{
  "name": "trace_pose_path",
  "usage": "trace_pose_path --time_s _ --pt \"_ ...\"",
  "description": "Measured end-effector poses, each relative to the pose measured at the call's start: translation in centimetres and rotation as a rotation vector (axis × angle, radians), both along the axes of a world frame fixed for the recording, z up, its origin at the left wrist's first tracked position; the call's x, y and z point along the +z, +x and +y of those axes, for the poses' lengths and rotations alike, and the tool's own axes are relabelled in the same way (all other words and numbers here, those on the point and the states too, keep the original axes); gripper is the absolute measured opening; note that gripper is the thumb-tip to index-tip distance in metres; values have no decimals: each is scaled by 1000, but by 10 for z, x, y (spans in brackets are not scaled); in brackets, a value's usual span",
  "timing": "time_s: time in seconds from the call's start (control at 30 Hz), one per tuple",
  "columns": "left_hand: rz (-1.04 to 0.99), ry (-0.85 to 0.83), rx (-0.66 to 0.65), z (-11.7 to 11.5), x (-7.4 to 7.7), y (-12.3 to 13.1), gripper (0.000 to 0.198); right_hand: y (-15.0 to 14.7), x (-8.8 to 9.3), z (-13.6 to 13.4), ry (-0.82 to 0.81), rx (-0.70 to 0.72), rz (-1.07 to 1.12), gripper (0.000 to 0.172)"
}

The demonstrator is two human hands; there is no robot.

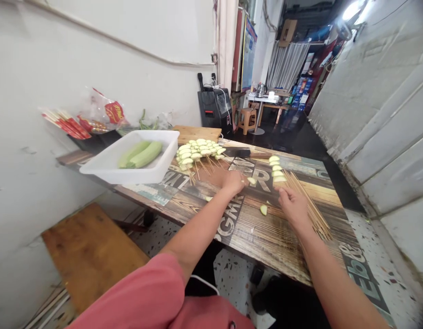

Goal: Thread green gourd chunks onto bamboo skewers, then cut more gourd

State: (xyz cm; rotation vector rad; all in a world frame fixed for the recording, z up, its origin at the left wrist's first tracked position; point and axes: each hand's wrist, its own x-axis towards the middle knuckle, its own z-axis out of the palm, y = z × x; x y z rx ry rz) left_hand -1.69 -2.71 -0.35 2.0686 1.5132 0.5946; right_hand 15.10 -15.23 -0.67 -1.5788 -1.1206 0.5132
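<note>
My right hand (pixel 294 205) pinches the lower end of a wooden skewer threaded with several pale green zucchini slices (pixel 277 172), which point away from me. My left hand (pixel 234 182) is low over the table, its fingers curled together. A loose zucchini slice (pixel 251 181) lies right by its fingertips; what the fingers hold, if anything, is hidden. Another cut piece (pixel 264 209) rests between my hands, nearer to me. Beyond my left hand is a pile of filled zucchini skewers (pixel 199 151). Bare wooden skewers (pixel 309 205) lie in a bundle beside and under my right hand.
A white plastic tub (pixel 129 175) with whole zucchini (pixel 144 154) stands at the left of the patterned table (pixel 252 228). A knife (pixel 243 152) lies behind the skewers, near a wooden board (pixel 197 133). A black speaker (pixel 215 109) stands beyond. Wrapped chopsticks (pixel 69 123) are at far left.
</note>
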Motion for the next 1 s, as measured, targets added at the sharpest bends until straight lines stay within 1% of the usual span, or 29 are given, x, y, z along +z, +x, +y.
trace_pose_path --time_s 0.1,0.17,0.2,0.23,0.27,0.37,0.4,0.47,0.53,0.63,0.73,0.83,0.93,1.0 --pt "-57 63 -92 -2 -2 3 15 1 -1 0 -2 -2 -11 46" --pt "-189 88 -122 -2 -2 6 14 1 -1 0 0 -4 -19 45" --pt "-292 68 -100 -1 -2 8 13 1 -1 0 1 -2 -22 45" --pt "-420 12 -55 0 -2 10 12 1 -1 0 -1 5 -29 45" --pt "-564 -82 3 1 -1 11 12 1 -1 0 -10 19 -42 44" --pt "-994 -432 152 8 0 11 12 -1 -1 -2 -39 109 -150 41" --pt "-1113 -515 182 11 1 10 12 -3 -1 -3 -40 141 -205 39" --pt "-1304 -601 219 16 3 6 8 -7 -1 -5 -36 191 -307 35" --pt "-1433 -666 244 19 6 3 4 -10 -1 -7 -40 232 -373 34" --pt "-1529 -778 263 21 10 0 16 -13 -1 -9 -50 263 -426 35" --pt "-1548 -790 280 22 10 0 13 -13 -2 -10 -42 263 -456 34" --pt "-1512 -756 298 23 8 1 6 -14 -3 -10 -41 272 -468 34" --pt "-1478 -674 301 23 7 0 6 -14 -3 -10 -44 264 -462 35" --pt "-1337 -550 292 23 6 -1 6 -12 0 -10 -20 213 -442 36"
